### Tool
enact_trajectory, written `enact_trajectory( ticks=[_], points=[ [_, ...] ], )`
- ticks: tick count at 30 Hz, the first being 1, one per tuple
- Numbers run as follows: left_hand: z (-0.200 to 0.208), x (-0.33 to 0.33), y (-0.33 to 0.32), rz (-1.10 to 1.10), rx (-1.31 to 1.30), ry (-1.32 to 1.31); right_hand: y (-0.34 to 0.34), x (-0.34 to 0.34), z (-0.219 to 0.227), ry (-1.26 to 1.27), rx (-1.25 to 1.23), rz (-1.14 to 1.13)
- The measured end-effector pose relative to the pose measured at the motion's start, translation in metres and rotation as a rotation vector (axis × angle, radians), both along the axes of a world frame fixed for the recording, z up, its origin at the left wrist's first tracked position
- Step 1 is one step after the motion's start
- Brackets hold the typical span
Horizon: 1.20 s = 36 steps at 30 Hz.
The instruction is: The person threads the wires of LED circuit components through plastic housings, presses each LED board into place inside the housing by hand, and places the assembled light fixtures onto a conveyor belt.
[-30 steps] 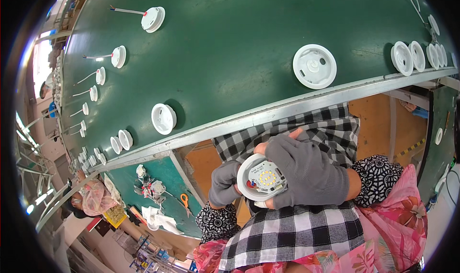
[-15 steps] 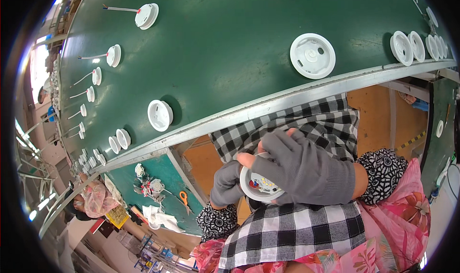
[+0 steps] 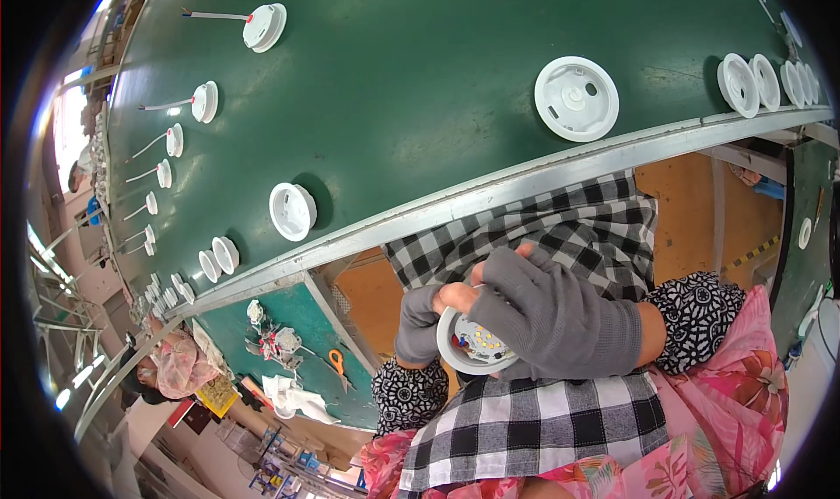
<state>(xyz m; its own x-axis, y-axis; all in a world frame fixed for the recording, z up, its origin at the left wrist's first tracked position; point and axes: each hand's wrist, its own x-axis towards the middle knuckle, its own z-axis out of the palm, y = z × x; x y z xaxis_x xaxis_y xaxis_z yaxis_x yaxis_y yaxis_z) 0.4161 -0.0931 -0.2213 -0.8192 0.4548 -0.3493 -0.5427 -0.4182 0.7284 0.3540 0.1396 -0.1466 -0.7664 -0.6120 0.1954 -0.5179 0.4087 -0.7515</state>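
Observation:
Over my lap, in front of the table edge, I hold a round white lamp housing [image 3: 449,352] tilted toward me. Inside it lies a circuit board [image 3: 484,340] with small yellow LEDs and some red and blue wire or parts. My left hand [image 3: 422,326], in a grey fingerless glove, grips the housing's left side; its fingers are mostly hidden behind it. My right hand [image 3: 551,319], gloved alike, is closed over the housing's right and upper side, bare fingertips at the rim. It covers part of the board.
On the green table [image 3: 411,79] stand an open white housing [image 3: 577,99], another housing [image 3: 292,212] and more along the edge at both sides. A row of white lamps with cables [image 3: 264,28] runs down the left. Orange scissors [image 3: 338,361] lie on a lower green surface. Another person [image 3: 175,359] sits lower left.
My right hand has shifted slightly right and down, its fingers drawn closer to my left fingertips, so more of the board with its LEDs shows. The housing stays between both hands.

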Motion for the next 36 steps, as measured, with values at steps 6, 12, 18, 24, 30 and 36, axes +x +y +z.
enact_trajectory(
  ticks=[6,12,18,24,30,36],
  points=[
    [0.016,-0.001,0.014,0.136,0.020,-0.162,0.011,-0.002,-0.008,0.050,0.012,0.002],
    [0.061,-0.022,0.028,-0.057,-0.210,-0.123,0.022,-0.009,0.009,-0.293,0.090,0.126],
    [0.068,0.003,0.037,-0.254,-0.124,-0.310,0.028,0.019,-0.020,-0.712,-0.023,0.168],
    [0.055,0.035,0.040,-0.202,-0.025,-0.396,0.027,0.039,-0.033,-1.058,-0.102,0.197],
    [0.056,0.047,0.040,-0.225,-0.020,-0.333,0.030,0.069,-0.038,-1.186,-0.368,0.054],
    [0.049,0.061,0.044,-0.169,0.025,-0.329,0.031,0.075,-0.046,-1.251,-0.508,0.011]
  ],
)
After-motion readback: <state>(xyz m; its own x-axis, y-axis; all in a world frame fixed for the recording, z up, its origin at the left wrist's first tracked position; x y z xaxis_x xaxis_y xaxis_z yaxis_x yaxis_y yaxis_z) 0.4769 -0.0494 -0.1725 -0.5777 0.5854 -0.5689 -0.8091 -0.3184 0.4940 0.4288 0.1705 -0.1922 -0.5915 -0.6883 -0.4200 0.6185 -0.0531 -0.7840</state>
